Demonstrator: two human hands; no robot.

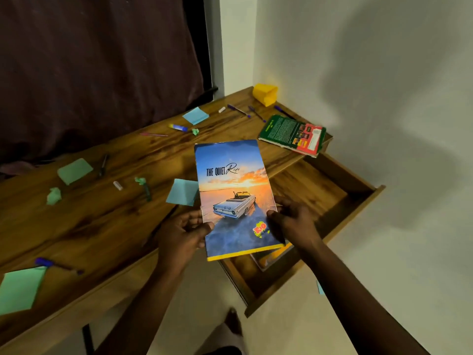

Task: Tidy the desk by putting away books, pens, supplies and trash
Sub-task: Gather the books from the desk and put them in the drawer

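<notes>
I hold a notebook [231, 190] with a sunset-and-car cover, titled "The Quiet Ride", above the desk's front edge and the open drawer [340, 201]. My left hand [183, 233] grips its lower left edge, my right hand [291, 221] grips its lower right edge. Another book [271, 257] lies in the drawer, mostly hidden under the notebook. A green book [291, 134] lies on the wooden desk [107, 221] at the right. Pens [239, 110], sticky-note pads [195, 115], crumpled green paper [54, 196] and a glue stick [178, 127] are scattered over the desk.
A yellow cup [265, 94] lies tipped at the desk's far corner by the white wall. A dark curtain hangs behind the desk. Green paper [19, 289] overhangs the near left edge. The drawer sticks out to the right.
</notes>
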